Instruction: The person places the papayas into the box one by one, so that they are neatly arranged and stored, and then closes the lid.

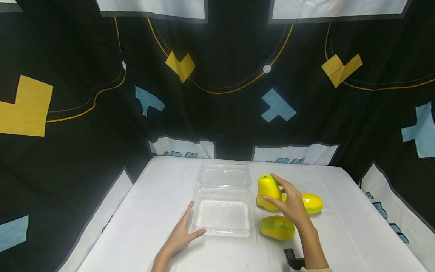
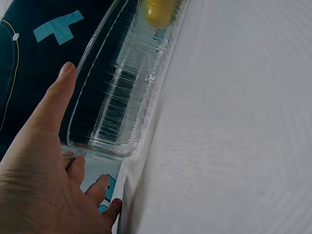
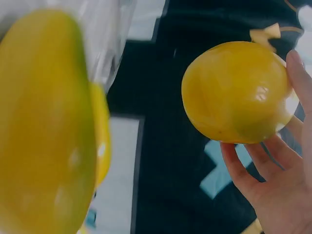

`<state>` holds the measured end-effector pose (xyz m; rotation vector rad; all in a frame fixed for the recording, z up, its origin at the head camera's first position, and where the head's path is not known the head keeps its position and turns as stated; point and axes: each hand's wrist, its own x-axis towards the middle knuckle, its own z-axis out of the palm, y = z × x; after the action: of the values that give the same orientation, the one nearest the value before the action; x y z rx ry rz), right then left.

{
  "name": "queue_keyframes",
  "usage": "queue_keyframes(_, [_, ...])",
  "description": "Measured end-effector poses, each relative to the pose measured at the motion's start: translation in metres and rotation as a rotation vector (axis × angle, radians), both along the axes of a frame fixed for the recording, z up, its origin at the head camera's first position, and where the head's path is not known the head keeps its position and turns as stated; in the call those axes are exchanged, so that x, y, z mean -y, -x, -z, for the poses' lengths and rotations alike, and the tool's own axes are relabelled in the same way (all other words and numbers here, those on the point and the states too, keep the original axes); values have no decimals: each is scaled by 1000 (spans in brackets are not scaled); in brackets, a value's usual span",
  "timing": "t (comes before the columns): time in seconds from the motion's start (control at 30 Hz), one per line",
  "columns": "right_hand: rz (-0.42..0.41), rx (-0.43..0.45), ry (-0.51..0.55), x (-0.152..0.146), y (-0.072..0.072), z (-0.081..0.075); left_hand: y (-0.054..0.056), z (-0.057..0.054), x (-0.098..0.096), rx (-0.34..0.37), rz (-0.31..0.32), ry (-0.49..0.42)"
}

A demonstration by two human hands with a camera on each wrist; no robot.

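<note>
My right hand (image 1: pixel 293 203) grips a glossy yellow mango (image 1: pixel 267 189) between thumb and fingers, tilted upright. In the right wrist view, that mango (image 3: pixel 234 92) shows rounded, with fingers (image 3: pixel 241 170) beneath it. A second yellow mango (image 1: pixel 260 202) lies partly hidden behind the held one. Another mango (image 1: pixel 312 204) rests right of the hand, and a greener one (image 1: pixel 277 227) lies nearer me. My left hand (image 1: pixel 180 235) has thumb and fingers spread at the near left corner of a clear plastic clamshell box (image 1: pixel 222 213). Its lid (image 1: pixel 223 175) lies folded back, away from me.
A white cloth covers the table (image 1: pixel 136 234). Dark patterned fabric (image 1: pixel 224 117) hangs behind and at both sides. A black strap or mount (image 1: pixel 293 260) sits at my right wrist.
</note>
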<state>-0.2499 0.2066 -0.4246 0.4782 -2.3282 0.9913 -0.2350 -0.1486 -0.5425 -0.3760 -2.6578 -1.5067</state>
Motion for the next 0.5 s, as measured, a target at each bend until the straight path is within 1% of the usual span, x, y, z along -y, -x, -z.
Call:
queue_keyframes(0.13, [-79,-32,5,28,14,-7,0,0,0,6,-4,-3])
queue_keyframes(0.23, [-142,-48,11,50,23,-9,0,0,1,8,-2,-6])
queue_keyframes(0.33, [-188,-44,12,71,31,-7,0,0,0,14,-4,-1])
queue_keyframes(0.5, [-224,-1,-13,102,44,5,0,-1,0,21,-16,13])
